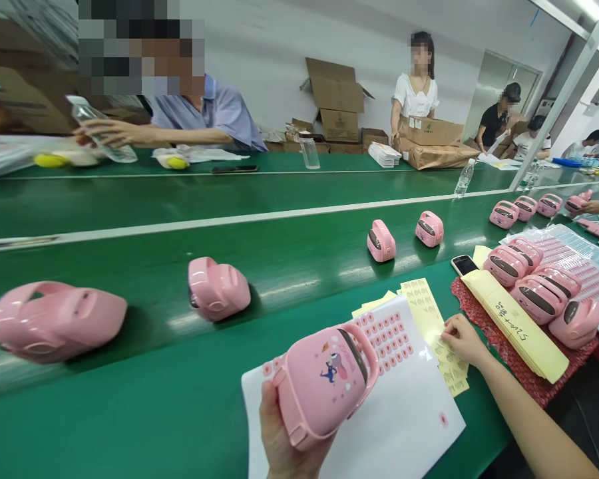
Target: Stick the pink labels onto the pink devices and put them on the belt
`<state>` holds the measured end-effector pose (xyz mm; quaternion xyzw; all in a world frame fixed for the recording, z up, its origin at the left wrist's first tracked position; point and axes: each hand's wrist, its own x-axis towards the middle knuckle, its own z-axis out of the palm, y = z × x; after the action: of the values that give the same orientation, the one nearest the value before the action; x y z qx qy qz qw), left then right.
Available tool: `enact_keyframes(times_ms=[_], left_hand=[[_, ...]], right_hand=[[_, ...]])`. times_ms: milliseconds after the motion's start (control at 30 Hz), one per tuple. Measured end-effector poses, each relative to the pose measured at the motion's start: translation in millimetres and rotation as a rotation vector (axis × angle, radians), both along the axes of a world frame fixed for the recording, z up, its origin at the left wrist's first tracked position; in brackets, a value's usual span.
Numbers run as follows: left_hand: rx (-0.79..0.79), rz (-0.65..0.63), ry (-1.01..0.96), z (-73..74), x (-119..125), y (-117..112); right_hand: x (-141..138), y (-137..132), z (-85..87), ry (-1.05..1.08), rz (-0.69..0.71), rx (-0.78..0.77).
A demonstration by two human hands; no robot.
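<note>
My left hand (292, 436) holds up a pink plastic case (324, 386) with a carry handle, its face showing a cartoon print and a dark strip. Below it lies a white sheet (394, 426) with rows of small round red-and-pink stickers. Thumb and fingers of my right hand (463, 339) are pinched together at a yellow sheet of small labels (424, 306); a single loosened label cannot be made out. More pink cases stand on the green belt, among them a near one (219, 289) and a larger-looking one (54, 319) at the left.
Several pink cases (539, 296) sit on red bubble wrap (539, 392) at the right, beside a folded yellow paper (514, 326) and a phone (463, 265). A water bottle (464, 178) stands across the belt (304, 243). Co-workers sit or stand beyond and at the right.
</note>
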<state>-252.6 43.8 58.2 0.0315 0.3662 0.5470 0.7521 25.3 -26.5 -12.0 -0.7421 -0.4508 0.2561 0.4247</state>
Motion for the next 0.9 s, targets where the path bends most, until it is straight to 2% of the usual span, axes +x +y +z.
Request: enact_keyframes(times_ms=[167, 367, 467, 633, 733, 800, 900], left_hand=[[-0.035, 0.029, -0.085, 6.2, 2, 1], [0.087, -0.034, -0.091, -8.4, -6, 2], [0.095, -0.067, -0.022, -8.1, -7, 3], [0.063, -0.034, 0.127, 8.7, 2, 2], [0.080, -0.010, 0.222, 13.7, 9, -1], [0.136, -0.008, 0.275, 12.2, 14, -3], [0.268, -0.017, 0.345, 7.5, 21, -6]], right_hand=[[6, 0, 0.4, 0.025, 0.010, -0.003], [-4, 4, -3.6, 0.018, -0.050, 0.016], [-7, 1, 0.1, 0.059, -0.035, 0.023], [-1, -8, 17.8, 0.219, 0.042, 0.039], [-3, -9, 33.0, 0.339, 0.065, 0.057], [-13, -4, 45.2, 0.405, 0.068, 0.072], [-47, 8, 65.9, 0.493, 0.097, 0.105]])
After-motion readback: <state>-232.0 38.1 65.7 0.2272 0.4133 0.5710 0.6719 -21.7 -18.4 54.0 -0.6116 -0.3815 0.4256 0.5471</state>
